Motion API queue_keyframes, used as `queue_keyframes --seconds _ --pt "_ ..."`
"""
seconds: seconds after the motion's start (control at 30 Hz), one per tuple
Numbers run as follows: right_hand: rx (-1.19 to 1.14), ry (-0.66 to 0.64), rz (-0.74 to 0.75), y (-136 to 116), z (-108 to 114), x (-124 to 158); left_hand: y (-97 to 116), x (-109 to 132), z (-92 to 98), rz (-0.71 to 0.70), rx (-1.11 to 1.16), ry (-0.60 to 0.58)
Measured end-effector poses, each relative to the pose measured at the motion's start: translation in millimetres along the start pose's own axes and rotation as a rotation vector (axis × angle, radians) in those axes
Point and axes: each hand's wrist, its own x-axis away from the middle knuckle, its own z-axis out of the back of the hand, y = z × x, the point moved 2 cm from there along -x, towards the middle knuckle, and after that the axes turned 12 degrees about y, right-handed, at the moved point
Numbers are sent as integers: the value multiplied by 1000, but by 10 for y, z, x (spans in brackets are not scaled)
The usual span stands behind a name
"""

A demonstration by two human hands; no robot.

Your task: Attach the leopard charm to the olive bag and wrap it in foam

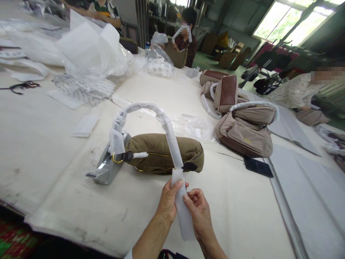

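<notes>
An olive-brown handbag (pixel 161 153) lies on its side on the cloth-covered table (pixel 54 180). Its arched handle (pixel 151 108) is wrapped in white foam sheet. A loose strip of that white foam wrap (pixel 183 212) hangs from the handle's near end toward me. My left hand (pixel 168 201) pinches the strip from the left, thumb on top. My right hand (pixel 198 210) pinches it from the right, fingers curled around it. Both hands sit just in front of the bag's near end.
A grey tape dispenser (pixel 107 167) stands at the bag's left end. Several tan handbags (pixel 242 126) pile up at the right, with a black phone (pixel 258 166) beside them. Clear plastic bags (pixel 91 54) and paper lie at the back left. Other people sit at the far side.
</notes>
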Motion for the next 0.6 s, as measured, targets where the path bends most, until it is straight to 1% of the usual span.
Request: queue_keyframes --seconds 0.13,0.23,0.37,0.43,0.5,0.6 --pt "-80 -46 -102 -3 -19 -25 6 -6 8 35 30 -39" --pt "-140 -19 -159 -20 -26 -39 37 -4 10 59 41 -122" --pt "-141 7 -175 -50 -30 -43 68 6 44 106 155 -227" --pt "-132 9 -172 -56 -30 -43 62 23 78 113 194 -257" --pt "-130 7 -172 -54 -30 -42 38 44 120 109 208 -246" --pt "-126 2 -170 -42 -30 -45 -35 66 176 136 220 -183"
